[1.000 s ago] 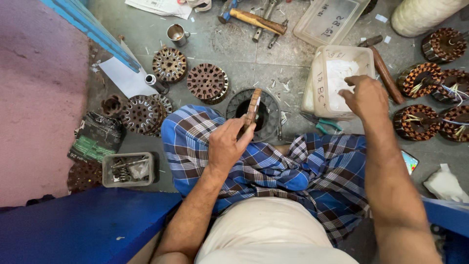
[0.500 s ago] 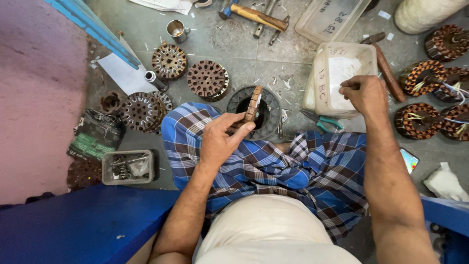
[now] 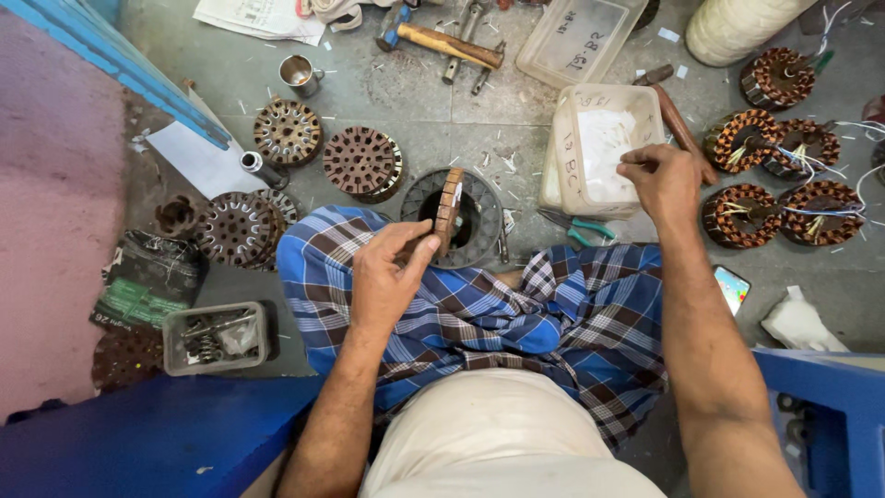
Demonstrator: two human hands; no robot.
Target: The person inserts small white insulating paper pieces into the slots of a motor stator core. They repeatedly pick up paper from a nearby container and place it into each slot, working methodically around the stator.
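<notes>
Motor stator work on the floor
Left hand (image 3: 387, 281) grips an upright stator core (image 3: 449, 210); right hand (image 3: 659, 180), fingers pinched, reaches into the white plastic tub (image 3: 564, 148).

- The grey tiled floor (image 3: 406, 88) carries everything, littered with small white scraps.
- Along its far edge: a hammer with a wooden handle (image 3: 447, 41), loose papers (image 3: 253, 17), a clear plastic box (image 3: 581, 39) and a white spool of cord (image 3: 733, 28).
- A small metal cup (image 3: 300, 74) stands near bare slotted stator cores (image 3: 361, 161).
- At the middle lies a dark metal ring (image 3: 475, 221), with green-handled pliers (image 3: 576, 226) just beside it.
- A white plastic tub (image 3: 599, 152) sits right of centre.
- Towards the right edge, copper-wound stators (image 3: 770, 175) cluster together.
- By the left edge: a black packet (image 3: 147, 281) and a small clear tray of metal bits (image 3: 214, 337).
</notes>
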